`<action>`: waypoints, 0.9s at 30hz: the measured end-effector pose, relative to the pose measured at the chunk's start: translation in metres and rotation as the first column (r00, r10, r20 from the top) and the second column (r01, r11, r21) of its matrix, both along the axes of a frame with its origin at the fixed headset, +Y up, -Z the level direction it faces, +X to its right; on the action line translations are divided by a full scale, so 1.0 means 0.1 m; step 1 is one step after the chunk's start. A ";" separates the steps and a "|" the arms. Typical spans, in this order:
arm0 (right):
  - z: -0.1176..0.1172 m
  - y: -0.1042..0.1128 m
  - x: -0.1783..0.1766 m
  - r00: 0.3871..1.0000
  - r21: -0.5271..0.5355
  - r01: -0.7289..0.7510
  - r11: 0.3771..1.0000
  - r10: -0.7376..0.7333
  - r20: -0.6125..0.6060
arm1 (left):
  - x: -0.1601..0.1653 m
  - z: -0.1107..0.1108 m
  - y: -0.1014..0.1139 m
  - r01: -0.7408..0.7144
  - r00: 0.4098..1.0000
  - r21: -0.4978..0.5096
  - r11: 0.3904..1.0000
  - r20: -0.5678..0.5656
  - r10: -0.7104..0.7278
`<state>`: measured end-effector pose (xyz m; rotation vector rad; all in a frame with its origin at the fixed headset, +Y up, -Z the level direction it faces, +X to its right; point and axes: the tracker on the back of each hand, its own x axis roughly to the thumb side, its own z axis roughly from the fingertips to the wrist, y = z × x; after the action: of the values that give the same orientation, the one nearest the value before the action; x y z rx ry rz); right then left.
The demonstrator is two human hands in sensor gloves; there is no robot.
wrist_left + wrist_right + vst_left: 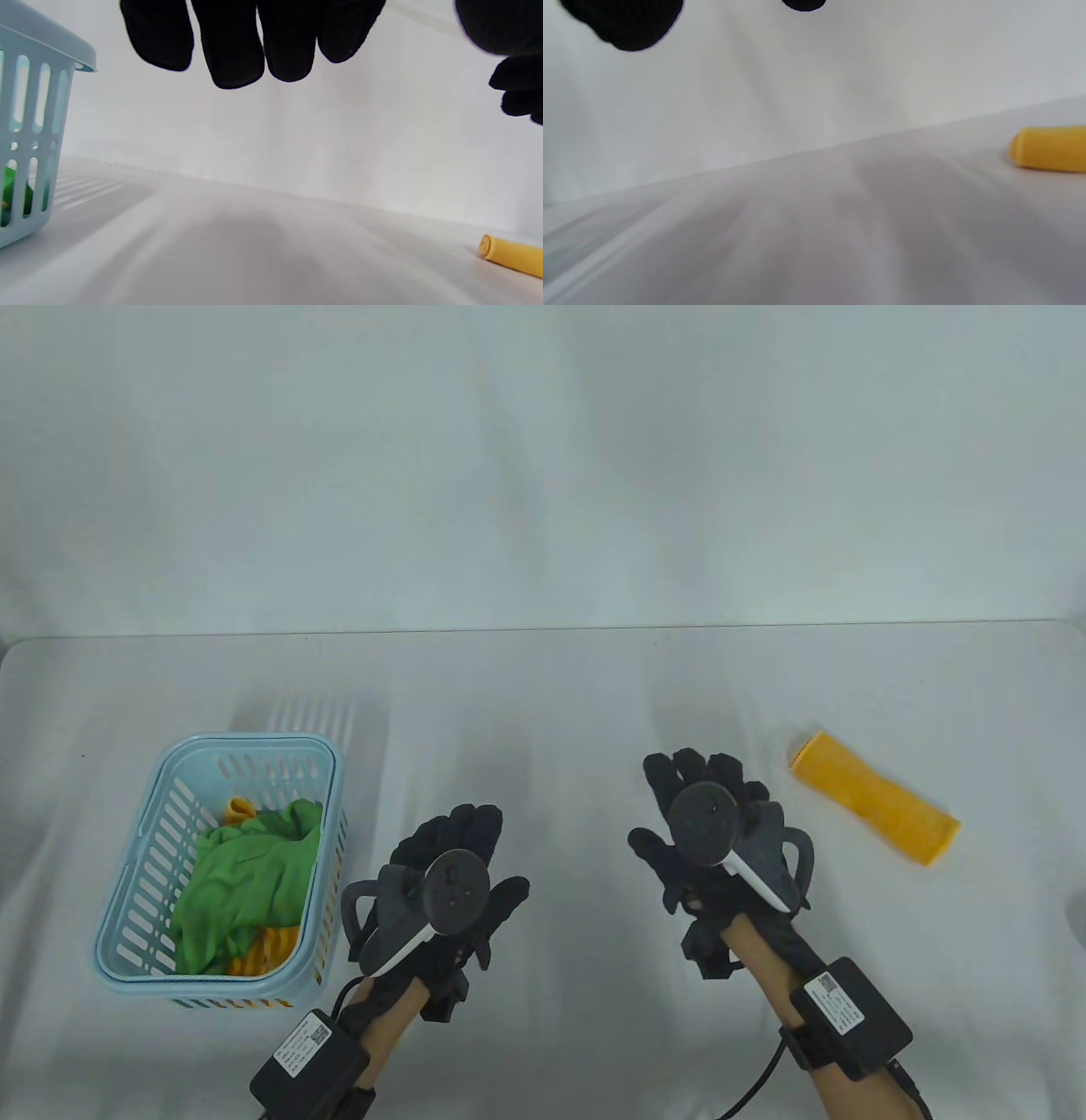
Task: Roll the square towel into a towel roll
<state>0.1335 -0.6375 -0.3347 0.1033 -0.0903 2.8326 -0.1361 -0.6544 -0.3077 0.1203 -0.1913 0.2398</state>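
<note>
Both the left hand (458, 882) and right hand (708, 836) hover empty with fingers spread mid-table, seemingly done, since the yellow towel roll (876, 809) lies finished toward the table's (543, 687) right edge.

- The left hand (458, 869) wears a black sensor glove; a dark grey tracker with a round disc and a white strip sits on its back.
- The right hand (708, 836) has the same black glove and the same kind of tracker.
- Each bare forearm carries a black box with a white label, strapped on.
- A black cable runs from each box.
</note>
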 end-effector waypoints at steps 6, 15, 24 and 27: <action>0.24 -0.30 -0.18 0.986 0.049 0.153 0.987 -0.149 -0.072 | -0.08 0.10 0.38 -0.104 0.995 0.041 0.994 0.012 0.103; 0.27 -0.43 -0.24 0.990 -0.001 0.103 0.995 -0.102 -0.101 | -0.77 -0.01 1.09 -0.076 0.985 0.064 0.995 -0.150 0.085; 0.26 -0.43 -0.18 0.989 -0.026 0.118 0.993 -0.120 -0.089 | -1.70 -0.42 0.95 -0.069 0.928 -0.173 0.982 -0.374 -0.001; 0.26 -0.42 -0.16 0.988 -0.025 0.128 0.991 -0.130 -0.087 | -1.93 -0.60 0.69 -0.103 0.903 -0.289 0.952 -0.428 -0.032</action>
<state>0.1174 -0.6790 -0.3089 0.2109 -0.0479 2.6946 -0.3288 -0.5853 -0.3675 -0.1337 0.2901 0.2713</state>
